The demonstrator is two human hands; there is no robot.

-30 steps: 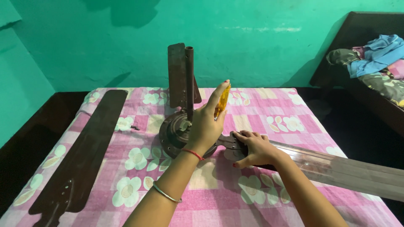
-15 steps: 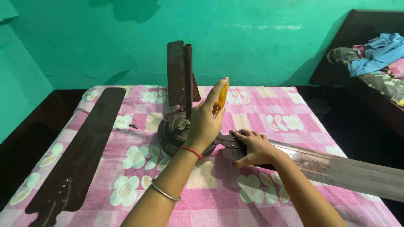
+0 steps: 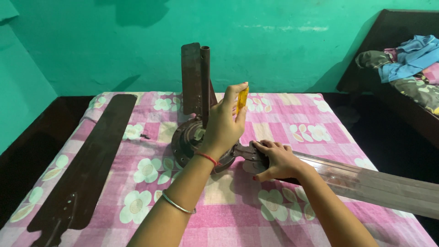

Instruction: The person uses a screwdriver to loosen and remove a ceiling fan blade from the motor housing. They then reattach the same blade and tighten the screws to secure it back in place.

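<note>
Holding the fan steady matters most here: the right hand [image 3: 273,160] lies flat, fingers together, pressing the blade bracket [image 3: 244,152] down just right of the ceiling fan motor [image 3: 190,139], and in my judgement that pressure should stay firm so the bracket does not turn with the tool. The left hand [image 3: 224,126] stands over the motor's right edge, its fingers pinching the yellow screwdriver handle [image 3: 242,100] upright; the tip is hidden behind the hand, so whether it sits in a screw cannot be told. Keeping the tool upright and pushed straight down would likely guard against slipping.

Largest of the things is the bed, covered with a pink checked sheet [image 3: 283,215] printed with pale flowers, on which the motor rests near the middle. A long grey fan blade [image 3: 370,183] runs from the bracket out to the right of the motor. Another dark brown blade [image 3: 89,164] lies loose, well left of the motor. A third brown blade [image 3: 191,77] stands upright behind the motor, beside the down rod [image 3: 205,82]. The motor itself is round, dark and dull. A small dark screw-like piece [image 3: 145,136] lies on the sheet just left of the motor.
</note>
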